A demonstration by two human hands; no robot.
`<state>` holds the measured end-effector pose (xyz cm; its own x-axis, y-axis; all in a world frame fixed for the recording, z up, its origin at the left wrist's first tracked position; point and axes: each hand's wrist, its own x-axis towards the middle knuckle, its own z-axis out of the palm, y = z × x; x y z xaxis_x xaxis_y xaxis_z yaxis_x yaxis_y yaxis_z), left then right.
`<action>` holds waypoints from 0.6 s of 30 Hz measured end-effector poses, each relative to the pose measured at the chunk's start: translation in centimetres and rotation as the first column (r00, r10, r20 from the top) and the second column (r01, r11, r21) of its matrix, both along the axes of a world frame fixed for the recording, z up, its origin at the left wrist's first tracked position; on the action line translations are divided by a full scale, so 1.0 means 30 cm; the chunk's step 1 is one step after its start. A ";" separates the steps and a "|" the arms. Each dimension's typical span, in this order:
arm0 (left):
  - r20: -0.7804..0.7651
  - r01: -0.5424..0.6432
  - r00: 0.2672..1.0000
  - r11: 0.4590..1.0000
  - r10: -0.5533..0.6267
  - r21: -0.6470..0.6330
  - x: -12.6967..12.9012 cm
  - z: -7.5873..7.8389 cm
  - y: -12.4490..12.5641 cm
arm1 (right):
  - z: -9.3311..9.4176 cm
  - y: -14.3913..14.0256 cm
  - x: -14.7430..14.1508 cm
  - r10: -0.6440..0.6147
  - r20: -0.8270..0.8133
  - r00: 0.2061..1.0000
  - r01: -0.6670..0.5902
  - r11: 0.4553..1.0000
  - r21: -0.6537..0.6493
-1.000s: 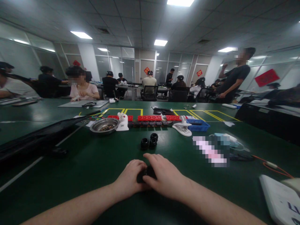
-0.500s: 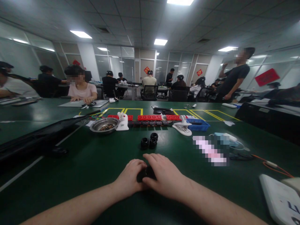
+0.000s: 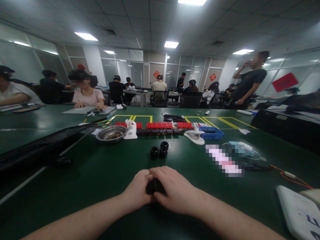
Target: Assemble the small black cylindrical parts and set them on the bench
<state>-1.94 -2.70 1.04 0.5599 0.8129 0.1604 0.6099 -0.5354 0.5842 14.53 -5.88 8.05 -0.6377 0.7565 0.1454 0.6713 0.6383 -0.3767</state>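
Near the front middle of the green table [image 3: 112,176], both my hands are closed around a dark rounded part [image 3: 160,188], mostly covered by the fingers. My left hand [image 3: 138,188] grips it from the left. From the right, my right hand [image 3: 173,190] wraps over its top, fingertips meeting the left hand's fingers. Just beyond my hands stand three glossy black round parts [image 3: 154,152], close together, with hollow-looking tops. Whether the held part is of the same kind I cannot tell.
Farther back are a metal bowl [image 3: 111,134] of small brass-coloured pieces, a row of red blocks [image 3: 160,125], a white clamp [image 3: 196,134] and a blue tray [image 3: 212,132]. A long black housing [image 3: 47,140] lies left. A white device [image 3: 297,210] is front right. A co-worker [image 3: 87,91] sits opposite.
My right hand's fingers have shifted slightly left and down over the held part, nearer my left fingertips. The left hand stays nearly still. The standing person at right has raised a hand toward the head.
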 end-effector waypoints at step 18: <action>-0.023 -0.003 1.000 1.000 0.002 -0.019 0.001 0.029 -0.012 | 0.002 -0.004 0.006 -0.092 0.002 0.996 0.092 0.995 -0.044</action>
<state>-1.91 -3.04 1.89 0.5613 0.8170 0.1322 0.6246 -0.5230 0.5800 14.72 -5.99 8.10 -0.5649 0.8177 0.1107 0.7263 0.5564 -0.4036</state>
